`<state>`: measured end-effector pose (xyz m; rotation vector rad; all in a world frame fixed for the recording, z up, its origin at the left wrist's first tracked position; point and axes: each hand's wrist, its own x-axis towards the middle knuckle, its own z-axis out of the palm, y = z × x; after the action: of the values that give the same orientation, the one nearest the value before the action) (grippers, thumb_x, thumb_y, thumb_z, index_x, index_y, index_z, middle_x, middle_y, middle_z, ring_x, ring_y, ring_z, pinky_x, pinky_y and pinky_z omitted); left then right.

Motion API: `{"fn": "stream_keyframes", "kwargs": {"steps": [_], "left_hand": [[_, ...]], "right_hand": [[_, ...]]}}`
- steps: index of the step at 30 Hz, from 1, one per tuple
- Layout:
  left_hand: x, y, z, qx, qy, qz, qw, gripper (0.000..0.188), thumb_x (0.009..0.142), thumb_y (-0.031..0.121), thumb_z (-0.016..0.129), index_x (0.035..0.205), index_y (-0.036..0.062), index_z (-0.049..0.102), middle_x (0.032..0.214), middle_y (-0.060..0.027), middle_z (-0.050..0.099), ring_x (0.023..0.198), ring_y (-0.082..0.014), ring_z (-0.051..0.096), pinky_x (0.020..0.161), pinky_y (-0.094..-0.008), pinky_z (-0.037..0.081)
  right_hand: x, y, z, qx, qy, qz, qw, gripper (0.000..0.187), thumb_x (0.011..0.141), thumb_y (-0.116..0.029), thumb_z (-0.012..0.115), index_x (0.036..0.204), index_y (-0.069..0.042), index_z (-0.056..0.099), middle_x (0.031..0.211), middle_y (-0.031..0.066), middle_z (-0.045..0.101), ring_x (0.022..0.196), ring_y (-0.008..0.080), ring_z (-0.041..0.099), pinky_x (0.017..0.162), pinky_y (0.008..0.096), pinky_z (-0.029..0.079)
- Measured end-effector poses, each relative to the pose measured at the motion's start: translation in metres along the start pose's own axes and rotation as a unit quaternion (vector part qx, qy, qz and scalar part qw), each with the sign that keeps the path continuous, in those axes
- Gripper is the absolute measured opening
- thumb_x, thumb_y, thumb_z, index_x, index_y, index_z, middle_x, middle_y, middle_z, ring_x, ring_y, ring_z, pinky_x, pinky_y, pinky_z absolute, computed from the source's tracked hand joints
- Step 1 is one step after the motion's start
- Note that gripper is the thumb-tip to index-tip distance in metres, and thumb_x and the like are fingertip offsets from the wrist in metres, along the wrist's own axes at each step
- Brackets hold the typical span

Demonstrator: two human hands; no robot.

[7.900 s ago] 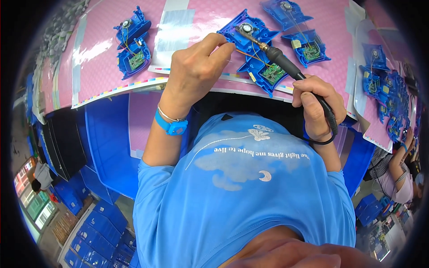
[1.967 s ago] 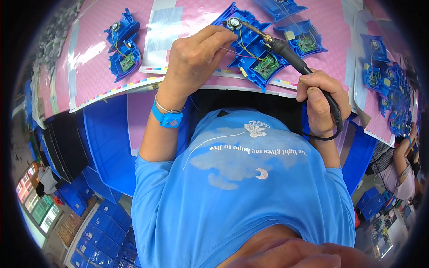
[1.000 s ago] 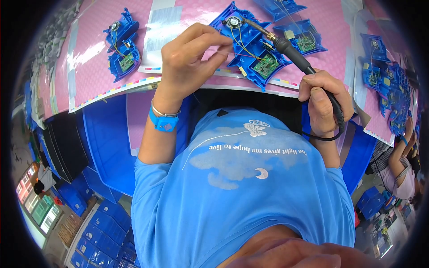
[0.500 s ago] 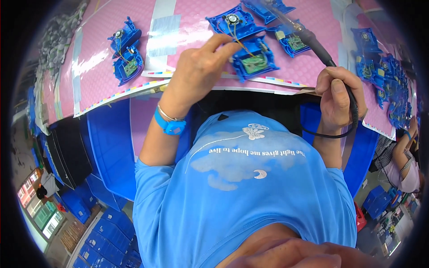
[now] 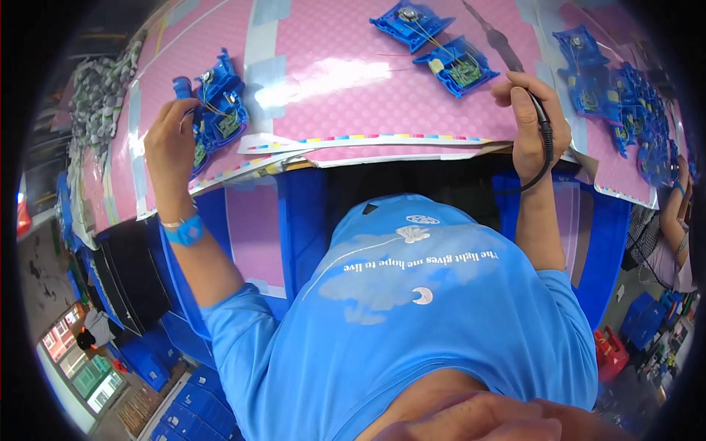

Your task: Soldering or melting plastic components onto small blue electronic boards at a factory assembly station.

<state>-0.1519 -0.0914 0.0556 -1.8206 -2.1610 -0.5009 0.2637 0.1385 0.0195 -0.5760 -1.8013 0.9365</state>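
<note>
My left hand [image 5: 170, 136] is at the left of the table, closed on an opened blue plastic casing [image 5: 182, 88]; the fingers and palm hide much of it. Right beside it lies another opened blue casing [image 5: 228, 121], with a small round speaker, thin wires and a green circuit board. In my right hand [image 5: 540, 128] is a soldering iron [image 5: 503, 50], its thin tip pointing away and up-left, its black cable hanging past my wrist. Left of the iron, a further opened casing [image 5: 460, 70] lies with its speaker half [image 5: 410, 22] joined by wires.
Pink patterned sheeting [image 5: 331, 95] covers the table, edged by a printed colour strip. A heap of blue casings [image 5: 643, 121] sits at the right, near another person's arm [image 5: 675, 206]. Grey-white small parts [image 5: 99, 110] are piled at far left. Blue bins [image 5: 301, 220] stand under the table edge.
My left hand has moved from the wires of the middle casing to the far left, and that casing is gone from the middle. The right hand with the soldering iron has shifted slightly left.
</note>
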Motion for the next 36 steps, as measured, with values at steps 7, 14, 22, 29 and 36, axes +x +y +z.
{"fn": "stream_keyframes", "kwargs": {"steps": [7, 14, 22, 29, 36], "left_hand": [[0.038, 0.188, 0.057, -0.251, 0.025, 0.066, 0.965, 0.041, 0.075, -0.009, 0.061, 0.115, 0.0000, 0.063, 0.102, -0.0206, 0.061, 0.083, -0.0397, 0.068, 0.069, -0.0458, 0.056], [0.098, 0.188, 0.130, -0.296, 0.046, 0.026, 0.954, 0.022, 0.083, 0.002, 0.062, 0.103, 0.0012, 0.069, 0.085, -0.0234, 0.068, 0.085, -0.0423, 0.068, 0.074, -0.0508, 0.055], [0.041, 0.194, 0.089, -0.366, 0.007, 0.002, 0.931, 0.027, 0.080, -0.003, 0.062, 0.105, -0.0003, 0.071, 0.088, -0.0241, 0.070, 0.082, -0.0433, 0.067, 0.074, -0.0504, 0.055], [0.004, 0.180, 0.061, -0.628, -0.009, -0.326, 0.706, 0.027, 0.092, 0.007, 0.067, 0.118, -0.0001, 0.073, 0.076, 0.0025, 0.062, 0.063, -0.0054, 0.051, 0.056, -0.0232, 0.040], [0.011, 0.184, 0.070, -0.727, 0.116, -0.305, 0.604, 0.033, 0.097, 0.006, 0.066, 0.130, 0.0005, 0.068, 0.083, 0.0023, 0.062, 0.068, -0.0031, 0.051, 0.059, -0.0197, 0.041]], "right_hand": [[0.019, 0.018, 0.005, -0.215, -0.026, -0.029, 0.976, 0.029, 0.100, -0.003, 0.062, 0.129, 0.001, 0.063, 0.132, 0.0161, 0.070, 0.125, 0.0238, 0.064, 0.108, 0.0344, 0.047], [0.018, 0.034, 0.019, -0.195, -0.066, -0.006, 0.979, 0.037, 0.099, 0.004, 0.059, 0.136, -0.002, 0.058, 0.139, 0.0167, 0.065, 0.128, 0.0246, 0.063, 0.106, 0.0359, 0.050], [-0.013, 0.008, 0.038, -0.152, -0.105, -0.036, 0.982, 0.033, 0.094, 0.008, 0.063, 0.125, -0.002, 0.064, 0.111, 0.0182, 0.072, 0.100, 0.0271, 0.074, 0.084, 0.0341, 0.056], [-0.019, 0.005, 0.058, -0.110, -0.075, -0.157, 0.978, 0.028, 0.089, 0.010, 0.067, 0.117, 0.003, 0.065, 0.105, 0.0211, 0.074, 0.092, 0.0334, 0.075, 0.077, 0.0352, 0.057], [-0.023, -0.022, 0.026, 0.042, -0.112, -0.111, 0.987, 0.025, 0.095, 0.000, 0.056, 0.116, 0.008, 0.064, 0.085, 0.0181, 0.068, 0.077, 0.0220, 0.064, 0.074, 0.0341, 0.052]]}}
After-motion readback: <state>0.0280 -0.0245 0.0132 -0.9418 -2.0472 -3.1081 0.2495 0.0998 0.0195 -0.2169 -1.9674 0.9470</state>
